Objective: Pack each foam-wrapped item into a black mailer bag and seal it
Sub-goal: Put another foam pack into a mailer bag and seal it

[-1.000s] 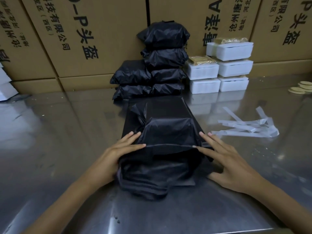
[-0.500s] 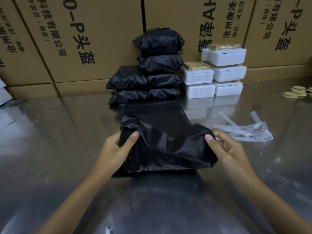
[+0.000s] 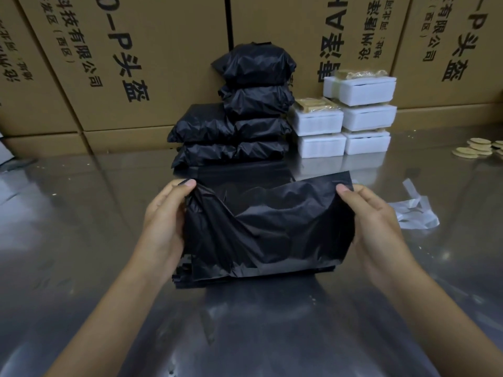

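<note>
A filled black mailer bag (image 3: 268, 229) is held upright above the steel table (image 3: 68, 240), its contents hidden. My left hand (image 3: 166, 227) grips its left side, thumb over the top corner. My right hand (image 3: 378, 232) grips the right side the same way. Under it lies a flat stack of empty black bags (image 3: 245, 172). Behind, a pile of packed black bags (image 3: 245, 110) leans against the cartons. Several white foam-wrapped items (image 3: 351, 112) are stacked to the right of that pile.
Tall brown cartons (image 3: 136, 63) with black print wall off the far side of the table. White peeled strips (image 3: 416, 213) lie right of my right hand. Small tan discs (image 3: 476, 149) sit at the far right edge.
Both hands went from pressing the bag's flap flat on the table to gripping its sides. The bag has been lifted and turned upright.
</note>
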### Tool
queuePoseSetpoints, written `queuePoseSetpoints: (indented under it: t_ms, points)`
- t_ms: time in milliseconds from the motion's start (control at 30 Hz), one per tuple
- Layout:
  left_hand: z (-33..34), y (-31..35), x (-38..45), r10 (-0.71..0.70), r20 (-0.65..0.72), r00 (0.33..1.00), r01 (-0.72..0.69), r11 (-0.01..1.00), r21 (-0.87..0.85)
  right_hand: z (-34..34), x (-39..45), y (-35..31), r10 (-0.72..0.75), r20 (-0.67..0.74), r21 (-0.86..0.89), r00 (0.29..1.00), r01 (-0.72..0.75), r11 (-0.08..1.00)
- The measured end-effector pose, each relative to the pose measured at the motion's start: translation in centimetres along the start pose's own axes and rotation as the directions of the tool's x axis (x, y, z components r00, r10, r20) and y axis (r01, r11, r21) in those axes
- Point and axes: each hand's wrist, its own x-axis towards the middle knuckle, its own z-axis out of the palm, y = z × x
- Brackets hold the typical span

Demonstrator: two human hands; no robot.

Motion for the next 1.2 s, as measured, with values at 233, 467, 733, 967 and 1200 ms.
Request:
queuePoseSetpoints:
  t_ms: [233,467,733,967,1200]
  points:
    - [0.3,-1.3,0.1,0.395,-0.179,0.901,-0.317,0.881,0.350,0.3,1.1,0.8,-0.247,-0.151,-0.291,0.957,0.196,0.937]
    - [-0.1,-4.0,4.8,0.236,-0.345,0.909,-0.027,0.857,0.515,1.0,6.6,2.0,-0.085,-0.173,-0.569,0.981,-0.029,0.822]
    - [0.4,-8.7,5.7,0.093,-0.290,0.952,0.223,0.436,0.872,1.2,8.2,6.3,0.176,-0.153,-0.556,0.973,-0.232,0.798]
    - [0.8,-9.3,4.3,0.280,-0.139,0.950,0.053,0.295,0.954,0.8,8.2,6.0,0.141,-0.097,-0.711,0.985,-0.168,0.683]
    - [-0.4,-8.5,4.8,0.016,-0.268,0.963,0.146,0.807,0.572,5.7,9.0,0.6,-0.426,0.005,-0.735,0.905,0.292,0.612]
